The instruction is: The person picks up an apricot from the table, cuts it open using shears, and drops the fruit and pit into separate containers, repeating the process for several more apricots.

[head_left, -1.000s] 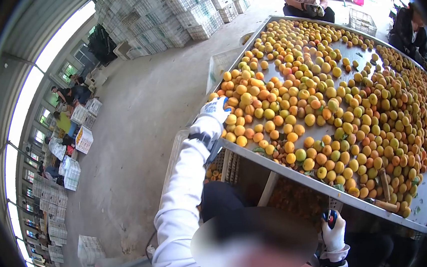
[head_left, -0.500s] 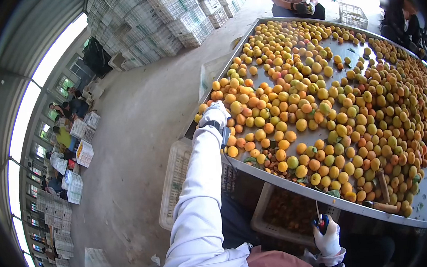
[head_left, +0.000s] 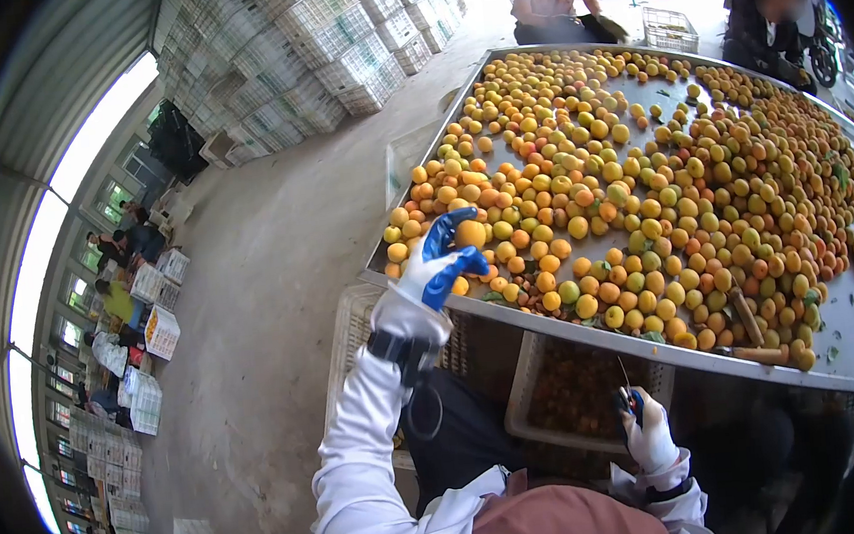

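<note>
My left hand, in a white glove with blue-coated fingers, is above the near left corner of a metal table. An apricot sits between its curved thumb and fingers. Many yellow-orange apricots cover the table, some greener. Lower down, beside the table's front edge, my right hand is closed round the dark handle of a knife. The thin knife blade points upward. Both sleeves are white, and a dark device is strapped round my left wrist.
Below the table edge stands a crate with dark contents; another pale crate is at its left. Two wooden-handled tools lie among the fruit on the right. Two people sit across the table. Crates are stacked at the back.
My left hand has drawn back from the fruit and turned, now showing blue fingers round an apricot. My right hand still holds the knife. The view has shifted slightly.
</note>
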Motion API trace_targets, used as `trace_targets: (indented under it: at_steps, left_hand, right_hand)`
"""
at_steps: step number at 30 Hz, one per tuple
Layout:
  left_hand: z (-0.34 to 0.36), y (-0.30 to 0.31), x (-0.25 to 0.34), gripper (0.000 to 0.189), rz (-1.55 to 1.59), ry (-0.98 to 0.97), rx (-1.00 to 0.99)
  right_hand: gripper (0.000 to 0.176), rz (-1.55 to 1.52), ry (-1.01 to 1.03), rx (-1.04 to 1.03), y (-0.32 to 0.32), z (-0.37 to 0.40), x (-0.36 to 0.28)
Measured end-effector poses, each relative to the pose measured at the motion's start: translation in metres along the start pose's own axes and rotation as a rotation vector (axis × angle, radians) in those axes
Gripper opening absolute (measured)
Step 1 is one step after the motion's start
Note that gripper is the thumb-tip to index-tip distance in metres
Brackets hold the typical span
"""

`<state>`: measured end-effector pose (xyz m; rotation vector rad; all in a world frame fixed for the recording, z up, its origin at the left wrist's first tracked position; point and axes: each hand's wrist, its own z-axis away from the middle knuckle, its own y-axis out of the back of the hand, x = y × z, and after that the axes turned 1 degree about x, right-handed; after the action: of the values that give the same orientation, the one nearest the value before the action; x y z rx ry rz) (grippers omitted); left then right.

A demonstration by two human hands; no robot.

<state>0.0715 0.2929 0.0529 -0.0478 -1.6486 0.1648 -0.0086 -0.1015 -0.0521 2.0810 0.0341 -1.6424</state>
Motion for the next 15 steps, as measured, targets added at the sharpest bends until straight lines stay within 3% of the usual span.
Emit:
trace_targets:
  at_steps: [3, 6, 7, 12, 15]
  left_hand:
    - [0.046, -0.058, 0.012, 0.043, 0.365, -0.019, -0.08]
    - [0.08, -0.104, 0.011, 0.041, 0.435, -0.041, -0.106]
    - [0.087, -0.112, 0.004, 0.043, 0.457, -0.05, -0.127]
    - [0.108, -0.152, 0.0, 0.067, 0.437, -0.014, -0.118]
    - [0.112, -0.161, -0.001, 0.08, 0.468, -0.007, -0.235]
  right_hand:
    - [0.025, -0.129, -0.017, -0.082, 0.002, -0.007, -0.027]
    - [0.027, -0.244, -0.126, -0.12, 0.003, -0.011, -0.073]
    - [0.027, -0.194, 0.022, -0.105, 0.002, -0.013, -0.08]
    - [0.019, -0.175, 0.028, -0.132, -0.001, -0.005, -0.093]
    - [0.016, -0.112, 0.058, -0.118, 0.002, 0.0, -0.091]
